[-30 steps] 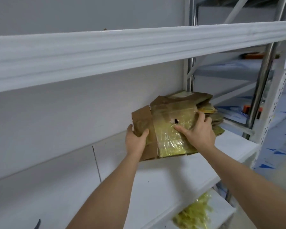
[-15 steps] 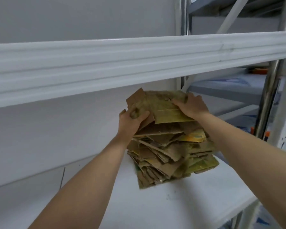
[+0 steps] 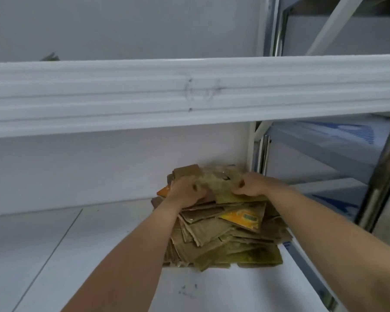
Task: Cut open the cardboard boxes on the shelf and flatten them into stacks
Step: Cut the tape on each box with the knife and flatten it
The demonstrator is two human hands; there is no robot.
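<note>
Both hands hold the top flattened piece (image 3: 221, 188) on the stack of flattened cardboard (image 3: 225, 235): the left hand (image 3: 187, 193) and right hand (image 3: 253, 186) curl over its near edge. The stack sits at the right end of the white shelf (image 3: 99, 255), beside the upright post (image 3: 250, 149), under the shelf beam (image 3: 144, 95), with bare board to its left.

A single head-worn view is given, aimed forward and slightly down. The shelf board (image 3: 113, 244) is seen close, at lower frame.
</note>
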